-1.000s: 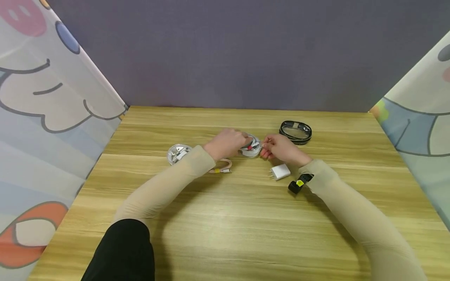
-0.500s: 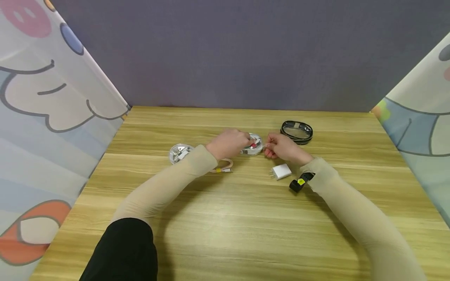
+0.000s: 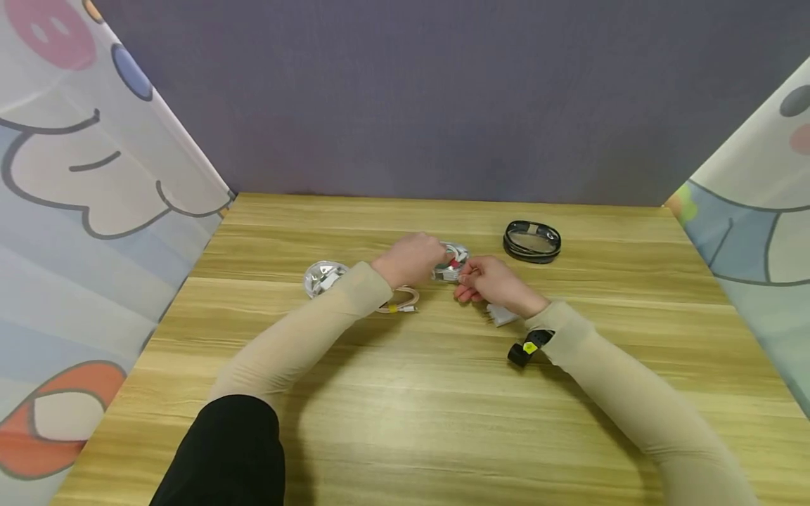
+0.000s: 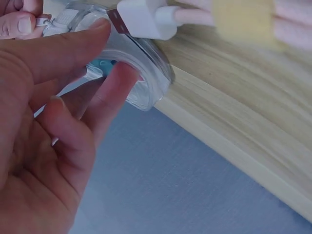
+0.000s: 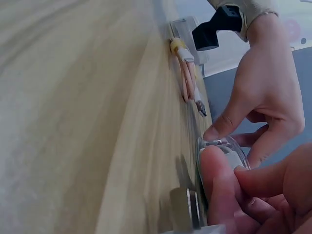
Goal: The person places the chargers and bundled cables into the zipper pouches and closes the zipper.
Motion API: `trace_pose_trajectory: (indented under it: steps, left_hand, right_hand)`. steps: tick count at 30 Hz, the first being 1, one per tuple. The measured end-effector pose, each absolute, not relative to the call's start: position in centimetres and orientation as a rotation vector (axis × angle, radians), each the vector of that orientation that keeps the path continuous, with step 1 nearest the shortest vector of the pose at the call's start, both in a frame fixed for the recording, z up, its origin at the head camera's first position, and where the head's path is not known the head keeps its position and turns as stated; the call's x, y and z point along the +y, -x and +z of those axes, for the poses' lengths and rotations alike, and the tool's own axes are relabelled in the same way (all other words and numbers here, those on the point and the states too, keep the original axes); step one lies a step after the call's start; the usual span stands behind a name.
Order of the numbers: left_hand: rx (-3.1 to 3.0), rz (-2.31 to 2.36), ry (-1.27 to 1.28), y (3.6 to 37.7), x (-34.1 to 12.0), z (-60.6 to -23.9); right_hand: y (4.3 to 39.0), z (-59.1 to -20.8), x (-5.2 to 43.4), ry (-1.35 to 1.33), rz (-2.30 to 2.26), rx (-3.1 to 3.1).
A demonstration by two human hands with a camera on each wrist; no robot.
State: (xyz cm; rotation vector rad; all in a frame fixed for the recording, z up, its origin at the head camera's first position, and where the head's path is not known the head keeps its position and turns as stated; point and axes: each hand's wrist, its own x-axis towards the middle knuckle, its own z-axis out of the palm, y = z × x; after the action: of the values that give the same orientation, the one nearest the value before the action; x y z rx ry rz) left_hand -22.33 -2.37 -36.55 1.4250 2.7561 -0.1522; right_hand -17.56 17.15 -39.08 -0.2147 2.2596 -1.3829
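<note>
Clear glossy plastic, soft cable and matt wood grain on a tabletop.

The table is pale wood-look board with a smooth, faintly shiny finish. The round case held by the left hand and right hand is clear, glossy plastic; a second clear case lies to the left. The pink cable looks smooth and rubbery. The white charger is plain plastic. The black coil, far right, is glossy. Both sleeves are matt beige cloth.
</note>
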Motion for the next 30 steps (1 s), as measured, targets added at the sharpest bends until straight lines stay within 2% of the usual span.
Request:
trace_pose_trajectory:
  steps: [13,22,30]
  left_hand:
    - [2.733,-0.085,-1.344,22.9,-3.7,-36.4]
    - [2.726,0.055,-1.193,23.7,-5.5,-36.1]
    - [2.679,0.24,-1.194,24.0,-7.2,-35.2]
  right_hand:
    - [17.8,-38.5,18.9,0.125,-1.485,2.254]
    - [18.5,-37.6,22.1,0.184,-1.489,2.381]
    - [19.2,-38.0,25.1,0.313,-1.367,2.748]
